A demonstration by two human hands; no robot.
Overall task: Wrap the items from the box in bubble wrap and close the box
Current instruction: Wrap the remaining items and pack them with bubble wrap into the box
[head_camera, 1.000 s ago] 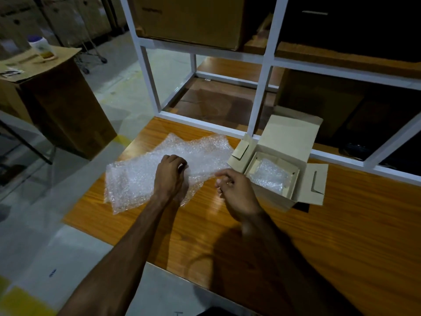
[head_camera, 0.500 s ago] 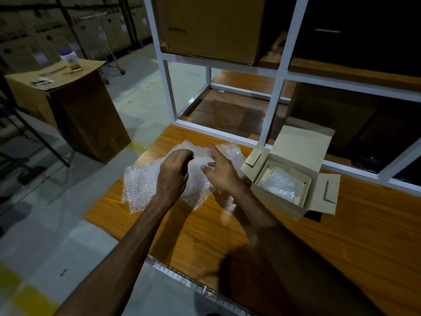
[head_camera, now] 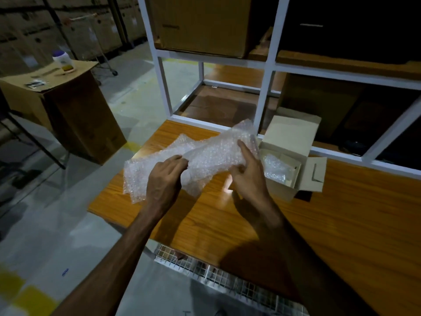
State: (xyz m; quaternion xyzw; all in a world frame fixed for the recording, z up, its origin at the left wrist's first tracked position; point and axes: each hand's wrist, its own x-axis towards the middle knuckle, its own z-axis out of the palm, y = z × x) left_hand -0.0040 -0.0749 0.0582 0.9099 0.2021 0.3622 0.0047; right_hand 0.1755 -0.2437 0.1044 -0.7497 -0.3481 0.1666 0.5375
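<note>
Writing's pretty much unreadable: the big carton (head_camera: 200,23) on the white shelf frame (head_camera: 265,87) has a small dark print on its front, too blurry to make out. One sheet of bubble wrap (head_camera: 205,158) is lifted off the wooden table (head_camera: 341,224), left hand (head_camera: 163,182) gripping its near edge with curled fingers, right hand (head_camera: 248,176) pinching it underneath, index finger stretched up along the wrap. Just right of it sits one small open box (head_camera: 293,151), flaps up, with another bubble-wrapped bundle (head_camera: 274,167) inside. Off left there's a brown carton (head_camera: 75,115) with one white bottle (head_camera: 63,61) on top, well apart. Wire mesh (head_camera: 216,270) shows below the table edge.
</note>
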